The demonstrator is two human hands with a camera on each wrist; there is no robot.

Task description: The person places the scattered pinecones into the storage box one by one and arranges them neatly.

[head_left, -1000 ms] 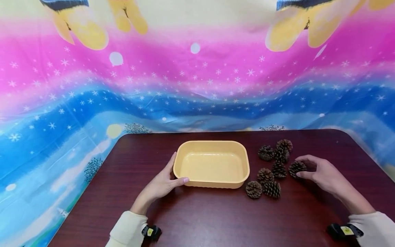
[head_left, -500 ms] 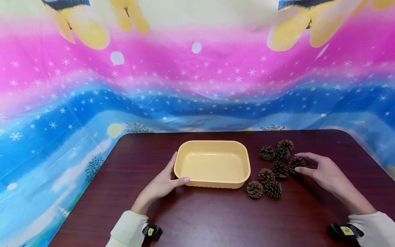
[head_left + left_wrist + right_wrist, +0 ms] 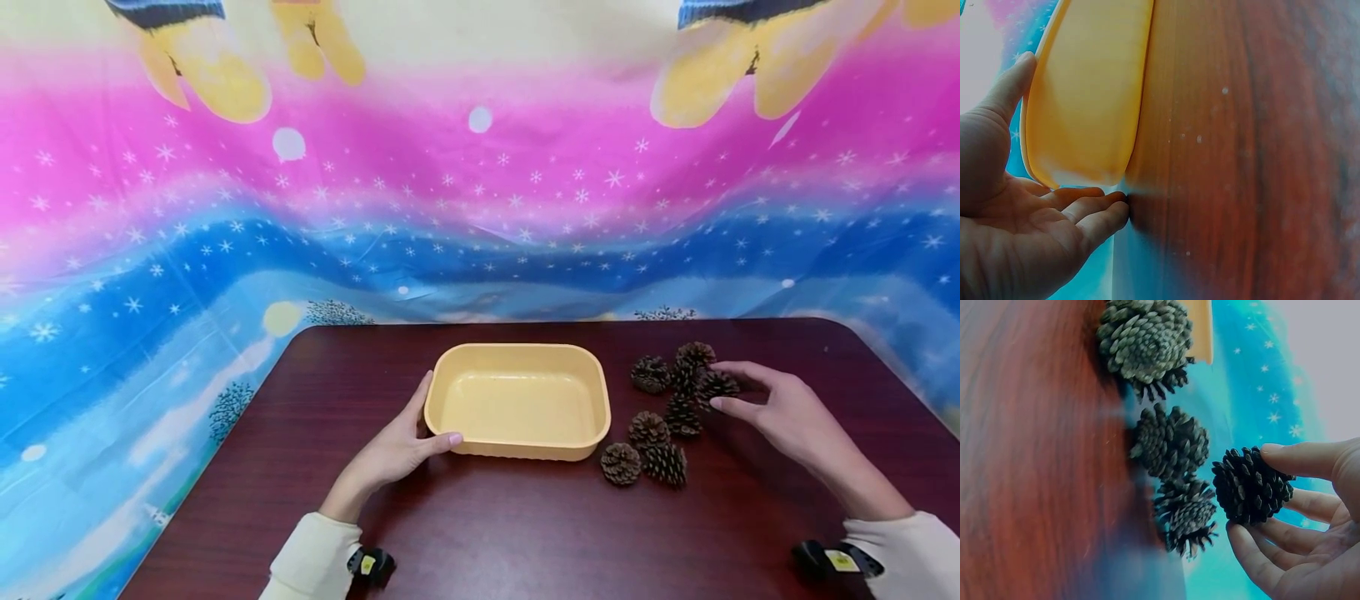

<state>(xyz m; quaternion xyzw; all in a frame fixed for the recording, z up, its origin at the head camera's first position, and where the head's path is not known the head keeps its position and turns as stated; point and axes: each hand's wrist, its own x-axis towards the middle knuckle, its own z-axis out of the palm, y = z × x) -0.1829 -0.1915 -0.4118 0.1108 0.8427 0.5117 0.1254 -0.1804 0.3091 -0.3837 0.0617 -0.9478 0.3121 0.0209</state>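
- Currently, the right hand is clamped on a pine cone, pinching it between thumb and fingers; the right wrist view shows it raised off the table.
- To the left of the right hand, seven other pine cones lie on the table: three just beyond and left of its thumb, one right beside the thumb, and three farther left and nearer the person.
- The left hand is clamped round the near left corner of a yellow container, which stands upright on the table just right of that hand, between it and the cones.
- Behind each hand are a cream sleeve and a black device at the wrist.
- Beyond both hands hangs a pink and blue backdrop with white snowflakes.
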